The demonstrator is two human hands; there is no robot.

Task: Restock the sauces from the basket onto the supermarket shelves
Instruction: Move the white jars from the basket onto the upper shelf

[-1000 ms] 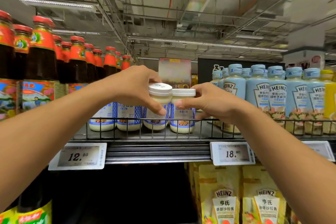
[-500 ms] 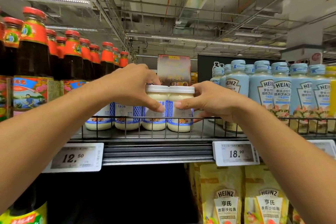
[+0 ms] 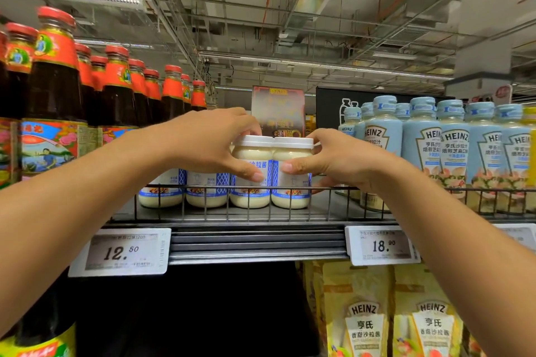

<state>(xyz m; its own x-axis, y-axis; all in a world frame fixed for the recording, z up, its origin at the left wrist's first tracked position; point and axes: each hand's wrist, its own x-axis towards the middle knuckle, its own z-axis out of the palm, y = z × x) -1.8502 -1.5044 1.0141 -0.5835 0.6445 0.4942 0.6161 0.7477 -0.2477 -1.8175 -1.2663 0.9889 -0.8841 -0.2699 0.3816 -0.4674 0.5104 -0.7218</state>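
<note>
Upper shelf (image 3: 255, 243), wire rail (image 3: 493, 189) along its front. 4 white-lidded jars of cream sauce stand upright in a row behind the rail, bases on the shelf.

Jar 1 (image 3: 161, 193) and jar 2 (image 3: 207, 193): at the row's left, tops hidden by the left forearm.

Jar 3 (image 3: 251, 153) and jar 4 (image 3: 291, 191): side by side, touching, lids level.

Left hand (image 3: 214, 148): curled round jar 3, thumb across the front label, fingers over the lid's far side.

Right hand (image 3: 333, 159): grips jar 4, thumb on the front label, fingers wrapped behind it; 1 fingertip shows low beside the jar. The 2 thumb tips lie near each other, apart.

Left of the jars: dark sauce bottles (image 3: 55, 72) with red caps. Right: pale blue Heinz bottles (image 3: 420, 142). Price tags on the shelf edge read 12.50 (image 3: 120, 252) and 18.90 (image 3: 381, 245). Below right: yellow Heinz pouches (image 3: 362, 322).
</note>
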